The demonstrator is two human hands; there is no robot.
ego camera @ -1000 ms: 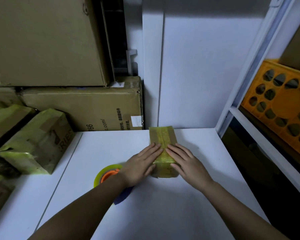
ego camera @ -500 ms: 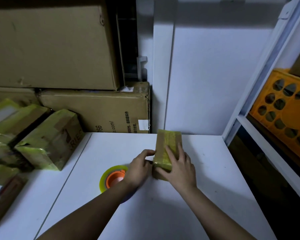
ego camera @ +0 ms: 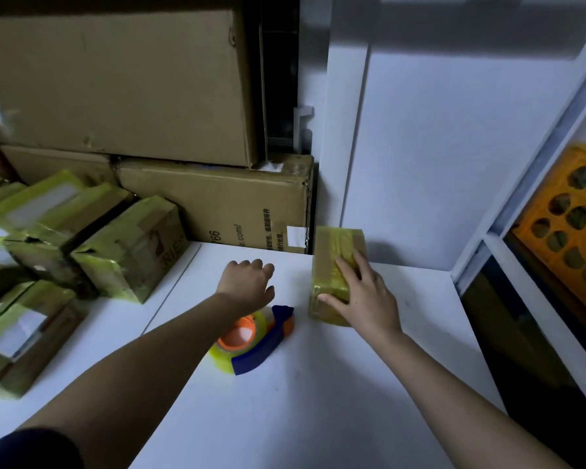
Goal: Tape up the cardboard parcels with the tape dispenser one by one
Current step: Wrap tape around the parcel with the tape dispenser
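- Taped parcels (ego camera: 129, 248) piled at the table's (ego camera: 318, 418) left edge, in front of stacked cartons (ego camera: 217, 211).
- Left hand (ego camera: 247, 282) above the table, fingers loosely curled, holding nothing.
- Tape dispenser (ego camera: 254, 340) flat on the table, just under the left wrist.
- Right hand (ego camera: 362, 296) rests on the small parcel (ego camera: 335, 258), fingers straight on top, thumb against its side.

You have a white desk (ego camera: 318, 401) in front of you. Two big cardboard cartons (ego camera: 115, 79) are stacked against the wall at its far left edge. An orange perforated crate (ego camera: 569, 231) sits on the white shelf (ego camera: 508, 252) to your right.
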